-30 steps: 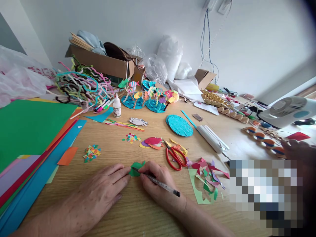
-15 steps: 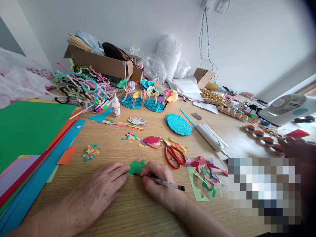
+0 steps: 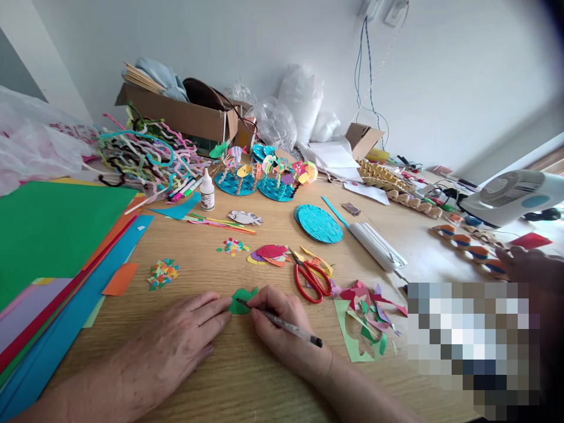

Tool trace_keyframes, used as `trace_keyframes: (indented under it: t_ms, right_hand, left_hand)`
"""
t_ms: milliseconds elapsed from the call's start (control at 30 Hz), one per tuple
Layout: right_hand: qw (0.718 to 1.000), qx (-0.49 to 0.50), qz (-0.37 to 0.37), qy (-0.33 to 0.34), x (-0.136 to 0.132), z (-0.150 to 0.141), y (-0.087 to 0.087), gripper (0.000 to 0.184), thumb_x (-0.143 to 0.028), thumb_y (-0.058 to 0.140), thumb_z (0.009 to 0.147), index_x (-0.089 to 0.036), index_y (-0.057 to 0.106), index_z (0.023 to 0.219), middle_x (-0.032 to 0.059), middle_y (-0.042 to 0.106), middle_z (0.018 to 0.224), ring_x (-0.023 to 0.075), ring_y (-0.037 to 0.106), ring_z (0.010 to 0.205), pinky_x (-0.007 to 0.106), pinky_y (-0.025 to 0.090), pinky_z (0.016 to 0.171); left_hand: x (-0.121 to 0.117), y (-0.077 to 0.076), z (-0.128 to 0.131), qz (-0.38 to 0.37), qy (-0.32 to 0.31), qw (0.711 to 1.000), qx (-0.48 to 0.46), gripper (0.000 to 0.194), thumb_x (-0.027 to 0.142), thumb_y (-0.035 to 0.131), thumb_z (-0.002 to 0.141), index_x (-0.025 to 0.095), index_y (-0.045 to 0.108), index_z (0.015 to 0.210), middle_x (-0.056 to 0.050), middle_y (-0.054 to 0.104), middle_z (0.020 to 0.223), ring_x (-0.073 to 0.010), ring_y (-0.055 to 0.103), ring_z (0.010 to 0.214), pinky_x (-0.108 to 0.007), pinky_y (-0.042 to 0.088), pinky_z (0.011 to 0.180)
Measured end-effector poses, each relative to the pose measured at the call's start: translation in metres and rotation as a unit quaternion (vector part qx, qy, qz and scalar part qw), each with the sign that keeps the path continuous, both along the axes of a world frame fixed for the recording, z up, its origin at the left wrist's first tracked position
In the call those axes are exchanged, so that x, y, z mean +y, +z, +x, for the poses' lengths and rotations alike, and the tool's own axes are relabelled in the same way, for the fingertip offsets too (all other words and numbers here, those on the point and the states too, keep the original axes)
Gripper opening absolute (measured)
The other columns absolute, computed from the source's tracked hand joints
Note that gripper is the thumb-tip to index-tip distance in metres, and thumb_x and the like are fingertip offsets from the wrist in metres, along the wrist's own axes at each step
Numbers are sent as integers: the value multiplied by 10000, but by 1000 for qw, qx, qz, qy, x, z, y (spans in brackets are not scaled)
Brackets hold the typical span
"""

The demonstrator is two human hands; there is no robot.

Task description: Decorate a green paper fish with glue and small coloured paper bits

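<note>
A small green paper cutout [image 3: 242, 299] lies on the wooden table [image 3: 247, 376] near its front edge. My left hand [image 3: 185, 338] rests flat beside it, fingers stretched out, fingertips touching its left edge. My right hand [image 3: 282, 326] is closed around a clear pen [image 3: 286, 326], whose tip is on the green cutout.
Red scissors [image 3: 312, 279] and coloured paper scraps [image 3: 368, 314] lie to the right. A stack of coloured sheets [image 3: 48, 252] fills the left. A glue bottle [image 3: 208, 191], pipe cleaners [image 3: 145, 153], teal discs [image 3: 318, 223] and cardboard boxes sit further back. Another person's hand [image 3: 529, 264] is at the far right.
The pen's back end swung to the right and then back. Its tip stays on the green cutout; my left hand has hardly moved.
</note>
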State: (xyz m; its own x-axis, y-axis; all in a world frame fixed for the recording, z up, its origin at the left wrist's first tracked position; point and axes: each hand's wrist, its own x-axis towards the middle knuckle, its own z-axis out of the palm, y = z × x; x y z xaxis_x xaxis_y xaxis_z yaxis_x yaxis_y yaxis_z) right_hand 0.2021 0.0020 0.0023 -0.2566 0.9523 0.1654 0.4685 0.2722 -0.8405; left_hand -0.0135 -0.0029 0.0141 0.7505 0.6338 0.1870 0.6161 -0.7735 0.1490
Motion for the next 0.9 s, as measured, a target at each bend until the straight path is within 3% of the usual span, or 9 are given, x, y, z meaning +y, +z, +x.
trace_keyframes:
  t_ms: [433,900]
  right_hand:
    - [999,-37,-2,11,0,-2,1,102,-174,512,766,-168,611,786,0,614,634,106,523,530,194,385,519]
    - [1000,-8,-17,19,-3,2,5,90,-130,463,667,-199,520,675,-41,524,559,94,446,478,189,336,475]
  left_hand:
    - [0,2,2,-13,0,1000,-4,516,1,393,733,207,639,1138,-45,643,1240,-220,586,1140,-359,482,985]
    - [2,-3,-1,-6,-8,1000,-18,507,6,378,764,193,629,1162,-61,637,1250,-232,583,1149,-377,498,970]
